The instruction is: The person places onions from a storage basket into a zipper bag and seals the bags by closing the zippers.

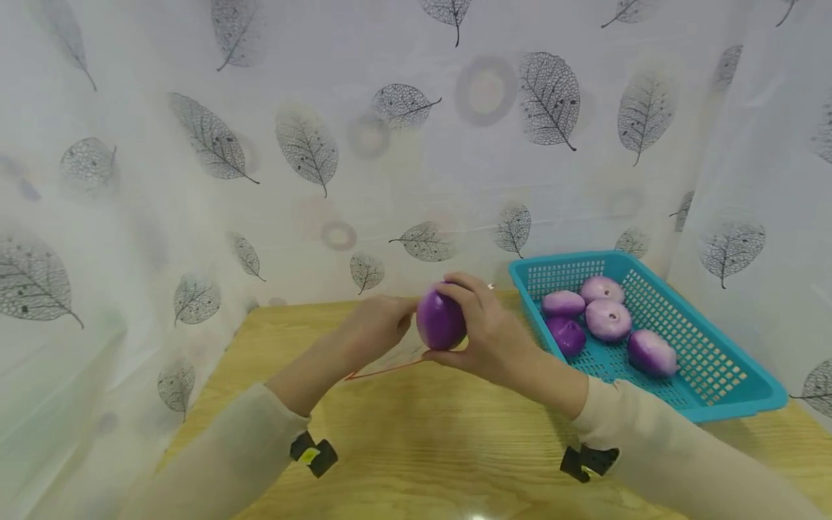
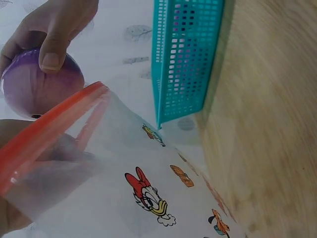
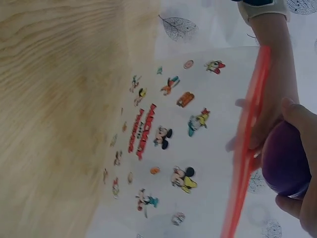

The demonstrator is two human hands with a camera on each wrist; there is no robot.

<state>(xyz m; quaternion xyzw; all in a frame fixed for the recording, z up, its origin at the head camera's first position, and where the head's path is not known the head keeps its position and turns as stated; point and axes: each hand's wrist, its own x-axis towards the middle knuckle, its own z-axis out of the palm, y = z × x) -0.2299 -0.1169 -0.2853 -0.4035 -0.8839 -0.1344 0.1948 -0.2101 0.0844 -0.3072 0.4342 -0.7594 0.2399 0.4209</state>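
A glossy purple onion [image 1: 438, 321] is gripped in my right hand [image 1: 490, 328], fingers over its top and thumb underneath. My left hand [image 1: 380, 325] holds a clear zip bag [image 3: 163, 171] by its red-edged mouth, and some of its fingers show through the film in the right wrist view. Small cartoon figures are printed on the bag, which hangs down beside the wooden table. In the left wrist view the onion is just beyond the bag's red edge [image 2: 54, 121], outside the bag.
On the right of the wooden table [image 1: 442, 448] stands a turquoise plastic basket [image 1: 734, 368] with several purple and pale onions [image 1: 607, 320] in it. A whitish curtain [image 1: 416, 159] with a grey leaf print hangs behind and along the sides.
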